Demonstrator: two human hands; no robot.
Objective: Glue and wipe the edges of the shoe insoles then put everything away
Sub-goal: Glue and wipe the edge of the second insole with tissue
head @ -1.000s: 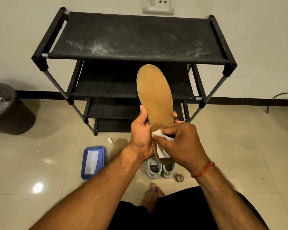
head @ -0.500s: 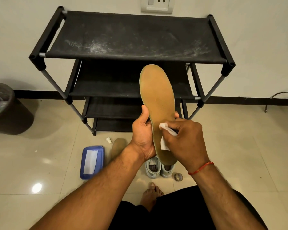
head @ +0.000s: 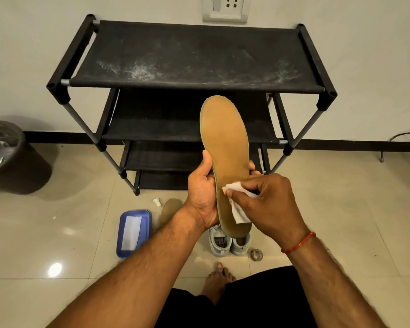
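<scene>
A bare foot (head: 219, 282) stands on the tiled floor closest in. Just beyond it are a small roll of tape (head: 256, 255) and a pair of pale shoes (head: 220, 243), their openings facing up with a dark grid showing inside. To the left lies a blue box (head: 133, 233) with its lid on and a white panel on top; what it holds is hidden.

Above the shoes the insole (head: 225, 147) is held in the air, tan face toward the camera. Its long axis runs near to far, heel end low over the shoes and rounded toe end pointing up toward the rack. The left hand (head: 202, 192) grips its left edge, thumb on the face and fingers curled behind. The right hand (head: 268, 202) pinches a folded white tissue (head: 237, 209) against the insole's lower half.

A second insole (head: 171, 209) and a white cap (head: 157, 201) lie on the floor before the black shoe rack (head: 194, 55). Far left, a dark bin (head: 7, 162) holds scraps of litter.
</scene>
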